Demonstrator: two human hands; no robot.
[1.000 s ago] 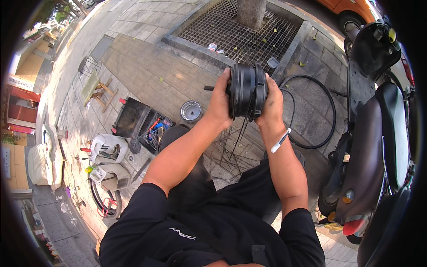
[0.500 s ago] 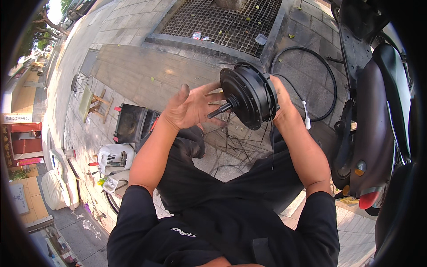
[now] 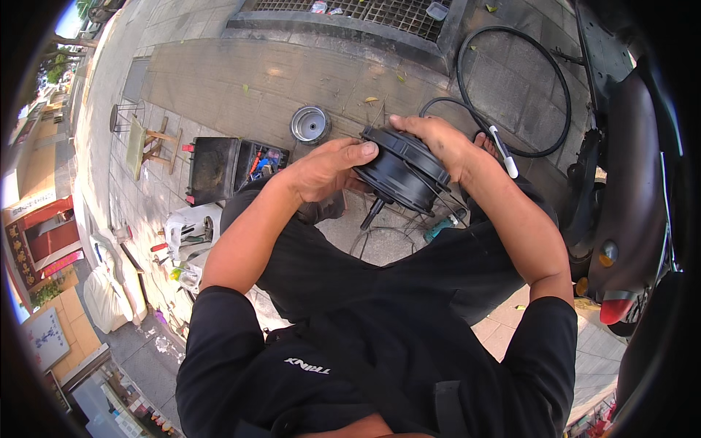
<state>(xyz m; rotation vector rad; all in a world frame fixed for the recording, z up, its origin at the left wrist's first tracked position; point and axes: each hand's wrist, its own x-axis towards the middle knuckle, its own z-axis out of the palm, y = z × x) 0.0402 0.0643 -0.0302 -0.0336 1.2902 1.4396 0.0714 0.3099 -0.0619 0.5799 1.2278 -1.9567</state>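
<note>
A black hub motor (image 3: 398,179) with a ribbed round body and drilled flanges is held between my hands over the gap between my knees. Its axle (image 3: 372,214) points down and toward me, with thin dark wires nearby. My left hand (image 3: 332,166) closes on the left side, thumb lying along the upper rim. On the far right side my right hand (image 3: 438,142) grips the flange, its fingers curled partly out of sight.
An open black toolbox (image 3: 213,169) and a round metal cup-like part (image 3: 310,124) lie ahead left. A white container of tools (image 3: 191,232) stands nearer. To the right are a black looped tube (image 3: 567,95) and a parked scooter (image 3: 624,175). A teal object (image 3: 440,230) sits below the motor.
My left hand, spread beside the motor before, now grips it. The motor has tilted, its axle swinging downward. The view has shifted, and the metal cup-like part and teal object have come into sight.
</note>
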